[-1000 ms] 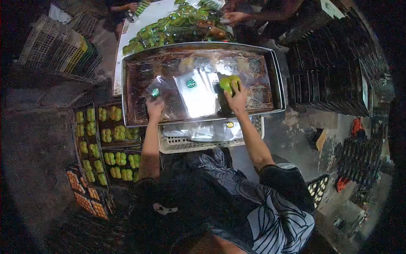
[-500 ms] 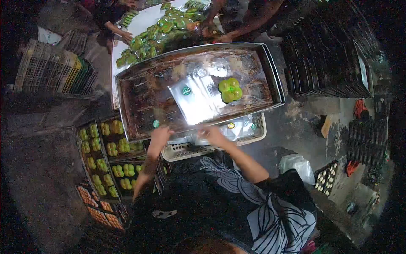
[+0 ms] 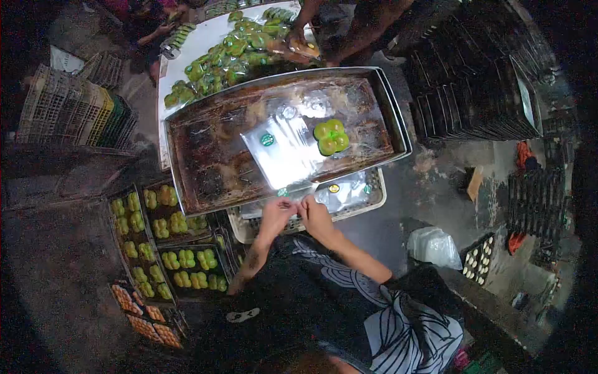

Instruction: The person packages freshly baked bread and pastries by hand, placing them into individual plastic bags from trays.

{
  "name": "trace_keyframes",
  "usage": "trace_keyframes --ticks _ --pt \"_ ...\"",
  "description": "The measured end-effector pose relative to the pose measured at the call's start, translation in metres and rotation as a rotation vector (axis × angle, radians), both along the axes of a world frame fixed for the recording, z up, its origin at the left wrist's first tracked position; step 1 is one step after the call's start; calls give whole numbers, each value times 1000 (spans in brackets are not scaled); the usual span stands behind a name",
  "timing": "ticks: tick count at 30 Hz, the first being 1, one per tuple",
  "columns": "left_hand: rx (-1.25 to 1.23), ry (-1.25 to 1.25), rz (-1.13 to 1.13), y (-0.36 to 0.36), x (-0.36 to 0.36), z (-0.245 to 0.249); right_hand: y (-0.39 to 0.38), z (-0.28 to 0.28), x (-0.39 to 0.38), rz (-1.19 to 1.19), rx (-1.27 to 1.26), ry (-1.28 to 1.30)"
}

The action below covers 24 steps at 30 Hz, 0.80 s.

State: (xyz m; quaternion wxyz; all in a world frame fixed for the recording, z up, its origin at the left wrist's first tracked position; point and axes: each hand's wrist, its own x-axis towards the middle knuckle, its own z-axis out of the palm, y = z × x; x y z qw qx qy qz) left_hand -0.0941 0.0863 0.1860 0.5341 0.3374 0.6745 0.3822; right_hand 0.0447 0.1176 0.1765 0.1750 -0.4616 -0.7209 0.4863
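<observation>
My left hand (image 3: 278, 216) and my right hand (image 3: 315, 216) are close together at the near edge of a dark, worn metal tray (image 3: 205, 177). Both have their fingers pinched on a clear plastic bag with a green round label (image 3: 282, 192); much of it is hard to make out. Inside the tray lie a flat stack of clear bags (image 3: 283, 159), green label showing, and a four-lobed green bun (image 3: 331, 137) to its right. Below the tray, a pale plastic crate (image 3: 378, 201) holds more clear bags with yellow and green labels.
Trays of green buns (image 3: 187, 258) stand at left. Beyond the tray, bagged green buns (image 3: 230, 59) cover a white table, with other people's hands (image 3: 302, 47) over it. Crates (image 3: 68, 106) are stacked far left, dark trays (image 3: 473, 106) at right. A plastic bundle (image 3: 433, 246) sits lower right.
My left hand has moved right, bringing the green-labelled bag from the tray's near left edge towards the middle. My right hand has come down slightly and now meets it.
</observation>
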Motion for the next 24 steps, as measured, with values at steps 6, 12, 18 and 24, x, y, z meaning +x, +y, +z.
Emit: trace_keyframes --ticks 6,12,18,24 --pt "500 478 56 15 20 39 40 36 4 -343 -1364 802" --pt "453 -494 495 32 20 28 62 60 -48 -542 -1107 1496" --pt "278 -921 761 36 -56 -8 121 -61 -33 -108 -499 -123" --pt "482 -1041 1185 33 -92 35 190 -116 -7 -340 386 -754"
